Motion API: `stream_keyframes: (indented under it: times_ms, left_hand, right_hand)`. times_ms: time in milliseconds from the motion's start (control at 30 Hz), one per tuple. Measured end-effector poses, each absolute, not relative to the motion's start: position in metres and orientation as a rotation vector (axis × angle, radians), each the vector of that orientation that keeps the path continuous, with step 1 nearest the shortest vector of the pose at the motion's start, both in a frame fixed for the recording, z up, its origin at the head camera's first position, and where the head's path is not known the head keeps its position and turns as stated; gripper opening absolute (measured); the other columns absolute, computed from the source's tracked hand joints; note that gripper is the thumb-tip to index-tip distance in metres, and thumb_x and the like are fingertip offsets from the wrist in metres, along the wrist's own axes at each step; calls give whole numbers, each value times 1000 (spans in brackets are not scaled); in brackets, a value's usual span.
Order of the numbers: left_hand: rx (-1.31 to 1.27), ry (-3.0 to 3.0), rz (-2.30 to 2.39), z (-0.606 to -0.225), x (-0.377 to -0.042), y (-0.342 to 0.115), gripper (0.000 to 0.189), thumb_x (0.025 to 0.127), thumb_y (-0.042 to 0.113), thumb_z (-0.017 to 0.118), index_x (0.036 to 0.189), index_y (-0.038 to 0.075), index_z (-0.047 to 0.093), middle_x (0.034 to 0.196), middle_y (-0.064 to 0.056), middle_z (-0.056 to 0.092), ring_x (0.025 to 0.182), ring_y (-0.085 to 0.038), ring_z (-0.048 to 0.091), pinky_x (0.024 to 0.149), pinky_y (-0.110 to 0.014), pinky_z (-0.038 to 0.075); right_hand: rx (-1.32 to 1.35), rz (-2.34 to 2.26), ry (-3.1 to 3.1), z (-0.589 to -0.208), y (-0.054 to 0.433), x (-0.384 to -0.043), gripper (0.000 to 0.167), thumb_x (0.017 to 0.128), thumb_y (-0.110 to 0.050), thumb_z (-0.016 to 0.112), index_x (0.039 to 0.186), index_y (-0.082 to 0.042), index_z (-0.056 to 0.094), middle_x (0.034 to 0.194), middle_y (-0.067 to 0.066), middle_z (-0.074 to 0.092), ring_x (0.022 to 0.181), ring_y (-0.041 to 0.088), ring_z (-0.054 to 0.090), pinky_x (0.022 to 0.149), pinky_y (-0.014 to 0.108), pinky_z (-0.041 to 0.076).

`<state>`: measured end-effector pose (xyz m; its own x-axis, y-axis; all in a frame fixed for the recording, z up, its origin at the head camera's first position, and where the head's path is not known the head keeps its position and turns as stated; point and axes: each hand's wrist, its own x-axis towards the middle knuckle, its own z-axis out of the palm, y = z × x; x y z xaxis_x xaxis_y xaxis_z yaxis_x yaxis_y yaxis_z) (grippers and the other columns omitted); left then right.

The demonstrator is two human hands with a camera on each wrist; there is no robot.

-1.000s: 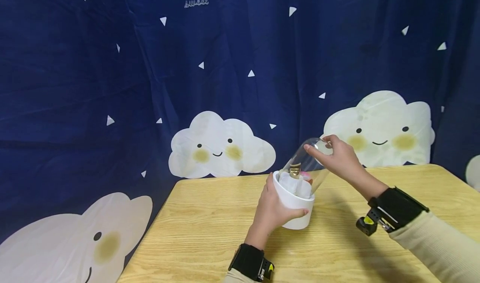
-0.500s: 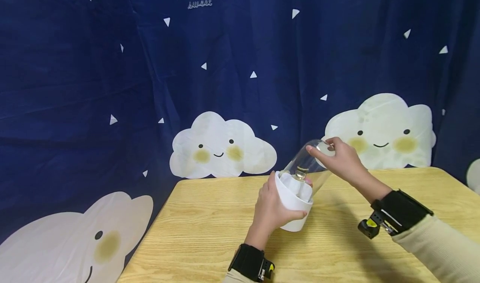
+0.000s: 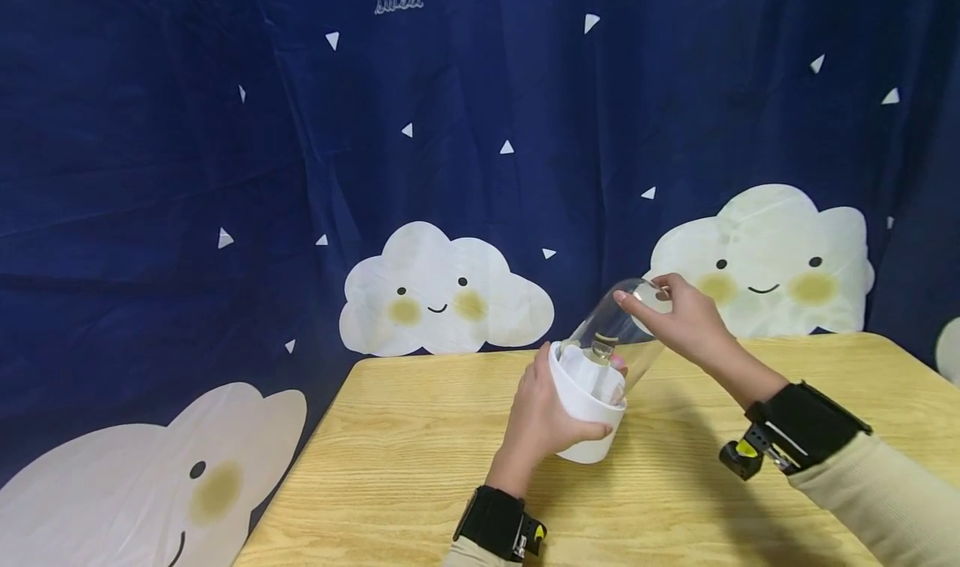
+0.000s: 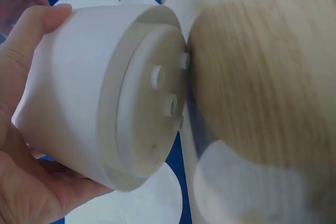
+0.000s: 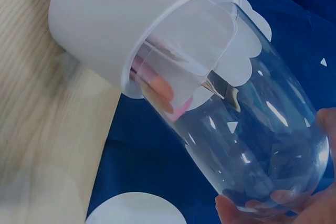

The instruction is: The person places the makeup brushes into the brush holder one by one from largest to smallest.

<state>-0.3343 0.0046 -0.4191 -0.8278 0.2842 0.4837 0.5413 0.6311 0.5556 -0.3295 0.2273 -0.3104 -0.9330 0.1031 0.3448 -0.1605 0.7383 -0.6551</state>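
My left hand (image 3: 536, 413) grips a white cup-shaped holder (image 3: 592, 425) from the left, fingers round its far side and thumb across its front. The holder tilts to the right, and its underside with several small feet (image 4: 158, 76) shows in the left wrist view. A clear dome cover (image 3: 630, 313) sits in its mouth. My right hand (image 3: 686, 321) holds the dome's rounded end between thumb and fingers. Through the dome I see a white scalloped insert (image 5: 239, 56), a gold metallic piece (image 5: 224, 92) and orange (image 5: 161, 87) and pink (image 5: 181, 108) tips, their kind unclear.
A light wood-grain table (image 3: 420, 442) lies under both hands. Behind it hangs a dark blue curtain (image 3: 450, 75) printed with smiling clouds (image 3: 435, 308) and white triangles. Each wrist wears a black strap (image 3: 810, 425) with a small camera.
The holder has tipped slightly further to the right. The gold piece has shifted a little rightward inside the dome. Both hands keep their hold, nearly still over the last half second.
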Motion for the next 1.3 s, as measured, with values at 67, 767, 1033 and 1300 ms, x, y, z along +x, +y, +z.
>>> stream_keyframes:
  times_ms: [67, 767, 1033, 1300]
  left_hand:
    - [-678, -2487, -1049, -421, -335, 5, 134, 49, 42, 99, 156, 7, 24, 130, -10, 57, 114, -24, 58, 93, -39, 53]
    - [-722, -2449, -1261, -435, -347, 0, 131, 51, 35, 101, 155, 15, 25, 139, -1, 49, 118, -16, 55, 100, -36, 50]
    - [-756, -2446, -1295, -436, -351, 0, 130, 52, 34, 101, 155, 16, 24, 140, 1, 48, 119, -15, 54, 101, -35, 49]
    - [-768, -2441, -1345, -438, -352, -4, 130, 50, 31, 103, 153, 17, 24, 138, 1, 52, 119, -16, 57, 101, -37, 49]
  right_hand:
    - [56, 987, -2559, -309, 225, -329, 86, 94, -60, 59, 140, 11, 44, 135, 38, 53, 125, 52, 52, 96, 61, 47]
    - [117, 864, -2391, -304, 203, -323, 85, 89, -56, 70, 136, 11, 47, 133, 33, 52, 111, 46, 54, 87, 61, 47]
    - [67, 861, -2380, -303, 206, -323, 86, 89, -59, 67, 136, 11, 48, 129, 34, 53, 116, 49, 52, 91, 63, 45]
    - [76, 863, -2380, -298, 205, -320, 85, 89, -60, 66, 135, 9, 48, 131, 32, 53, 107, 45, 55, 85, 59, 47]
